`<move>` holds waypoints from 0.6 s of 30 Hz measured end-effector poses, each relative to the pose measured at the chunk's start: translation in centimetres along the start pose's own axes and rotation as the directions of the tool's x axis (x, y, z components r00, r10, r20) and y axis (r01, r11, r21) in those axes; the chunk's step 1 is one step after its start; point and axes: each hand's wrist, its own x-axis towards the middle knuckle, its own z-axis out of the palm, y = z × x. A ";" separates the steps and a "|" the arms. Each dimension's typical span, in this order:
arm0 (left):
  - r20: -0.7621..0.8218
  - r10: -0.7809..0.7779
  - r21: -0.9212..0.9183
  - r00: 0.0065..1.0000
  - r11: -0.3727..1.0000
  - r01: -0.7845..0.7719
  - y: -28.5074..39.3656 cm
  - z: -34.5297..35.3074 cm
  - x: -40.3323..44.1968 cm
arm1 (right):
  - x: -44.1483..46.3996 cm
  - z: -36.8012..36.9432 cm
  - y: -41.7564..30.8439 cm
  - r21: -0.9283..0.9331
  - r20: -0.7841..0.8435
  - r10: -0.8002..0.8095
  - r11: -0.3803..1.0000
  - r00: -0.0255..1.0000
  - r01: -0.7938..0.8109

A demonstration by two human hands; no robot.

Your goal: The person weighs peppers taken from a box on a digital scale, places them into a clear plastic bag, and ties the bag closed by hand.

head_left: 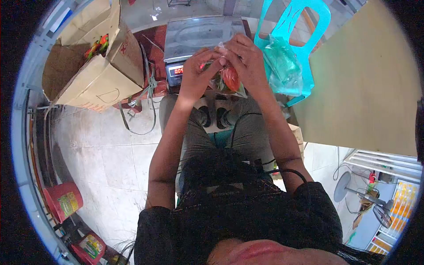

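Observation:
Both hands pinch the gathered top of a clear plastic bag [230, 82] with red and green produce inside, which looks like chili peppers. My left hand [199, 70] has its fingers closed on the bag's neck from the left. From the right, my right hand [248, 59] grips the same neck, its fingertips meeting the left ones. The bag hangs over my lap at the near edge of a digital scale [194, 37]. Red digits glow on the scale's display [177, 71], partly covered by my left hand.
An open cardboard box [106, 84] holding red and green peppers [98, 47] stands at the left. Clear plastic bags [282, 66] lie on a turquoise chair [307, 81]. A wooden board [357, 84] fills the right. Red tubs [64, 201] and a fan [342, 187] stand farther off.

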 end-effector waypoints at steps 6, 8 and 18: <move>0.036 -0.016 0.176 0.999 0.984 0.009 0.0 0.7 -0.4 | -1.1 -0.3 0.2 0.030 -0.068 0.050 0.998 0.996 -0.048; 0.047 0.017 0.244 0.999 0.969 -0.028 -0.4 0.7 -0.7 | -1.4 -0.6 0.7 0.052 -0.082 0.049 0.998 0.995 -0.045; 0.187 0.117 -0.034 0.975 0.993 -0.112 -10.4 -7.2 -2.9 | -6.7 -11.2 4.7 0.187 -0.212 0.289 0.950 0.933 -0.252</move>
